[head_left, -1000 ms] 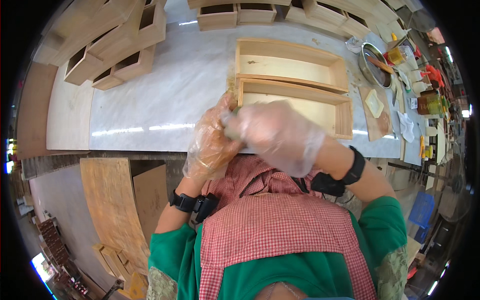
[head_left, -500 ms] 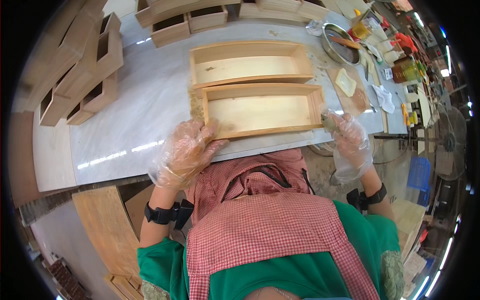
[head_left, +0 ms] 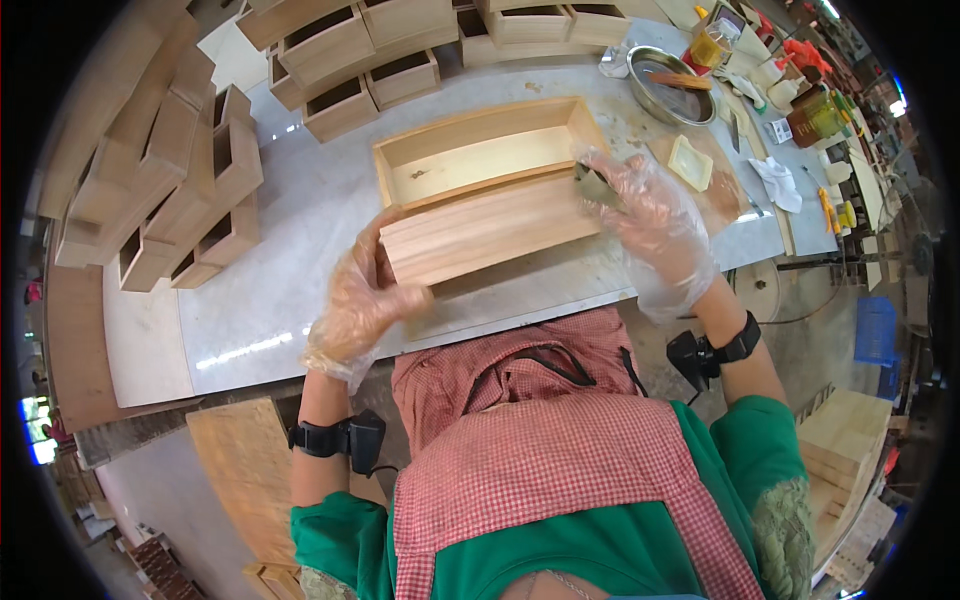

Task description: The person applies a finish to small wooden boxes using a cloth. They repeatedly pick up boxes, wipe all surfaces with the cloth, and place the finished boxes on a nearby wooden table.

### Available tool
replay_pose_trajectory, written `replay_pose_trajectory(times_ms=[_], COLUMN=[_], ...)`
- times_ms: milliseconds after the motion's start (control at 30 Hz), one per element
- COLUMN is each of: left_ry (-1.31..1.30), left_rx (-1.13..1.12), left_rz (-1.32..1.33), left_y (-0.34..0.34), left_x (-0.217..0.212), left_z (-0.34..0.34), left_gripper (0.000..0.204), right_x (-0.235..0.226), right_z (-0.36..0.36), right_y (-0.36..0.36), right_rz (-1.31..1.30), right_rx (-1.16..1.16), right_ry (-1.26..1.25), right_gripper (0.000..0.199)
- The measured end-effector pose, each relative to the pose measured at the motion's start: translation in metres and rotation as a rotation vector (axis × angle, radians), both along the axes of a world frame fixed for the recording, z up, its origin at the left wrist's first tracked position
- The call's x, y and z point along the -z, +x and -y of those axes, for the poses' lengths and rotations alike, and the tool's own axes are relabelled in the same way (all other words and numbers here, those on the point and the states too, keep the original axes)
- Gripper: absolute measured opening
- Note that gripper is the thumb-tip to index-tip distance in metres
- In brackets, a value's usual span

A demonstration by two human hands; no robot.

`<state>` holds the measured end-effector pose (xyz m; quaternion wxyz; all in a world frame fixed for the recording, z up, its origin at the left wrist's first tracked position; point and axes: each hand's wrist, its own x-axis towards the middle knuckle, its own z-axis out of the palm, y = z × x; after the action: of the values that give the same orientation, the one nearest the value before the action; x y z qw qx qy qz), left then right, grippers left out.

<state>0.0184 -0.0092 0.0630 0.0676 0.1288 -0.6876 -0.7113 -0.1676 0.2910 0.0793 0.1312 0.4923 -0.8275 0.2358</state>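
Note:
Two long shallow wooden boxes lie on the grey worktable point(head_left: 300, 260). The near box point(head_left: 490, 228) is tipped onto its side, its flat bottom facing me. My left hand point(head_left: 365, 300), in a thin clear glove, grips its left end. At the box's right end is my gloved right hand point(head_left: 645, 215), which pinches a small dark piece point(head_left: 592, 183) against the upper right corner. The far box point(head_left: 470, 155) lies open side up just behind it.
Stacks of small wooden boxes point(head_left: 190, 180) line the left and back of the table. A metal bowl with a brush point(head_left: 670, 85), a pale sponge-like pad point(head_left: 692, 162), jars and rags sit at the right. Plywood boards point(head_left: 240, 460) lie below the table edge.
The near box lay open side up half a second ago; it is now tipped onto its side. Both hands closed in on its ends, and the view shifted.

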Motion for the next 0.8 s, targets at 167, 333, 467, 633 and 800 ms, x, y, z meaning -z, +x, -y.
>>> replay_pose_trajectory(times_ms=[167,333,467,633,800], left_ry=[-0.615,-0.539,-0.407,-0.332,-0.317], left_rx=[-0.024,-0.076,-0.050,-0.039,-0.027], left_rz=[0.131,-0.050,-0.009,-0.063,-0.063], left_y=[0.003,-0.004,-0.010,-0.008,-0.008], left_x=[0.025,0.039,0.028,0.037,0.046], left_z=[-0.002,-0.013,-0.014,-0.013,-0.011], left_gripper=[0.092,0.081,0.082,0.079,0.076], right_x=[-0.038,-0.009,-0.048,0.011,-0.006], right_z=[0.026,0.054,0.137,0.029,0.010], right_y=[0.000,0.010,0.080,0.000,-0.001], right_rz=[0.243,0.337,0.377,-0.061,-0.053], right_rx=[0.331,0.049,-0.106,0.143,0.162], right_ry=[0.321,0.162,0.537,0.492,0.492], right_gripper=[0.035,0.032,0.027,0.036,0.030])
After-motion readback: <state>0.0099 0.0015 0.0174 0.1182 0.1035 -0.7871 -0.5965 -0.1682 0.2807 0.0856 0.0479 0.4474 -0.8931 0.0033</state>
